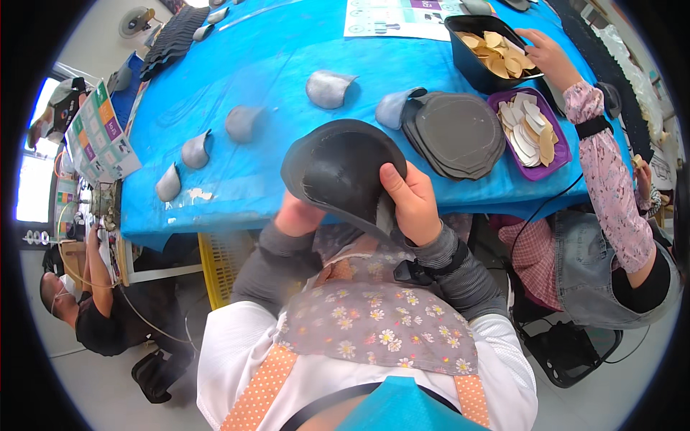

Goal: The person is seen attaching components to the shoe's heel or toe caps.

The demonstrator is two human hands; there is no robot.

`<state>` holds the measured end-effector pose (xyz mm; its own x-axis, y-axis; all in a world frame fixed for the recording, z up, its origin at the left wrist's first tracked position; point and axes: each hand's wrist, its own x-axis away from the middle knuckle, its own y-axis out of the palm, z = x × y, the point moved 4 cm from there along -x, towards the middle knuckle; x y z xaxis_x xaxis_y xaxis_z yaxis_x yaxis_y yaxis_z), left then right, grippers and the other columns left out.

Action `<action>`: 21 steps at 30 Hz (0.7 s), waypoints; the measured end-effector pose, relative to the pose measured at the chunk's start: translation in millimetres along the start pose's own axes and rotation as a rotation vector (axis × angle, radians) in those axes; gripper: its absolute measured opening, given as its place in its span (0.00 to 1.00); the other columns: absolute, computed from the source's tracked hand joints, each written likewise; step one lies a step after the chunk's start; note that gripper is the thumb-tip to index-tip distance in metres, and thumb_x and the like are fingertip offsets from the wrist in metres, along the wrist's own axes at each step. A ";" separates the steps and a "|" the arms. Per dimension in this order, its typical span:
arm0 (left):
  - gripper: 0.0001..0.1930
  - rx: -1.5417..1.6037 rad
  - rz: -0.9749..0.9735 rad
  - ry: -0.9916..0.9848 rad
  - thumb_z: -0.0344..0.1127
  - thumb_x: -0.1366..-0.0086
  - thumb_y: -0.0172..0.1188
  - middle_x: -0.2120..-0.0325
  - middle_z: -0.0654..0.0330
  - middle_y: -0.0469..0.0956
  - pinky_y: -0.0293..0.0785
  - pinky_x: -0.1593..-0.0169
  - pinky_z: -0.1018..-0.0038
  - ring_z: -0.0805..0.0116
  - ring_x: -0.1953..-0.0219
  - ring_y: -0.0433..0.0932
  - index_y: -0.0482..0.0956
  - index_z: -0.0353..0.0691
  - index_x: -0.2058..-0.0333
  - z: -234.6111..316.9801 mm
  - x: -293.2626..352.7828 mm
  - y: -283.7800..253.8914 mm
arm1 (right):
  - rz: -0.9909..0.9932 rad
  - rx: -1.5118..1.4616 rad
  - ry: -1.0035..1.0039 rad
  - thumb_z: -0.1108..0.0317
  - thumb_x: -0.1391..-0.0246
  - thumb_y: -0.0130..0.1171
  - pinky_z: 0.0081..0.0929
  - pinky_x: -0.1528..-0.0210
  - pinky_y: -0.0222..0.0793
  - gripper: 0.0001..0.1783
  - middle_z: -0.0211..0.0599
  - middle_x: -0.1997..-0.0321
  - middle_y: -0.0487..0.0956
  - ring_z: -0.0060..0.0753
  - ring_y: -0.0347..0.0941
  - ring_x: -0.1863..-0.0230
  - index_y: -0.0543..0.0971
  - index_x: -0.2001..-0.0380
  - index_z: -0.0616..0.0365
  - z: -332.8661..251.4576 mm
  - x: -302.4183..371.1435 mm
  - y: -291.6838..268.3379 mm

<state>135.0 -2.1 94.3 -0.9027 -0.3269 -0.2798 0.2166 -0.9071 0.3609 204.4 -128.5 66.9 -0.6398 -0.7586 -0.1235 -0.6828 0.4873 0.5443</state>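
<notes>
Between my hands, over the near edge of the blue-covered table (237,169), is a black curved sheet piece (345,161), bent into a smooth, shell-like dome. My right hand (413,205) grips its right side, thumb on the near face and fingers mostly hidden behind. Under its lower left side, my left hand (298,215) supports it; those fingers are out of sight behind the piece. A silvery-grey curved shell (330,89) lies just beyond, with several similar ones scattered leftward. To the right rests a stack of flat, dark grey rounded sheets (460,133).
A purple basket (568,154) holds white and tan oval pieces. Behind it, a co-worker's hand (550,57) touches a black bin (474,72) of tan pieces. A yellow crate (215,269) stands below the table's front edge. Another person (97,309) is at far left.
</notes>
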 end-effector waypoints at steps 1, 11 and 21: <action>0.58 0.048 -0.104 0.069 0.75 0.51 0.56 0.38 0.46 0.60 0.59 0.36 0.59 0.56 0.36 0.61 0.50 0.35 0.34 -3.4 0.4 9.2 | -0.002 -0.005 0.002 0.57 0.34 0.49 0.17 0.60 0.67 0.21 0.29 0.62 0.78 0.16 0.71 0.61 0.74 0.50 0.66 1.8 0.4 3.5; 0.62 0.234 -0.029 0.084 0.73 0.59 0.65 0.40 0.45 0.62 0.58 0.36 0.54 0.50 0.37 0.61 0.52 0.32 0.37 -16.2 9.7 26.9 | 0.005 0.275 0.192 0.53 0.37 0.53 0.17 0.81 0.62 0.22 0.25 0.83 0.72 0.14 0.67 0.82 0.77 0.69 0.65 19.6 17.7 2.9; 0.60 0.328 0.151 -0.001 0.76 0.52 0.56 0.39 0.43 0.60 0.57 0.34 0.57 0.49 0.37 0.61 0.48 0.30 0.36 -15.5 12.2 9.6 | 0.092 0.597 -0.001 0.58 0.38 0.56 0.25 0.81 0.64 0.19 0.39 0.84 0.73 0.23 0.71 0.83 0.77 0.73 0.66 21.4 6.9 -2.3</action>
<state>131.9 -18.9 80.6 -0.8701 -0.4503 -0.2003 0.2171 -0.7152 0.6644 194.0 -125.6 47.1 -0.7060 -0.7013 -0.0987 -0.7042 0.7099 -0.0065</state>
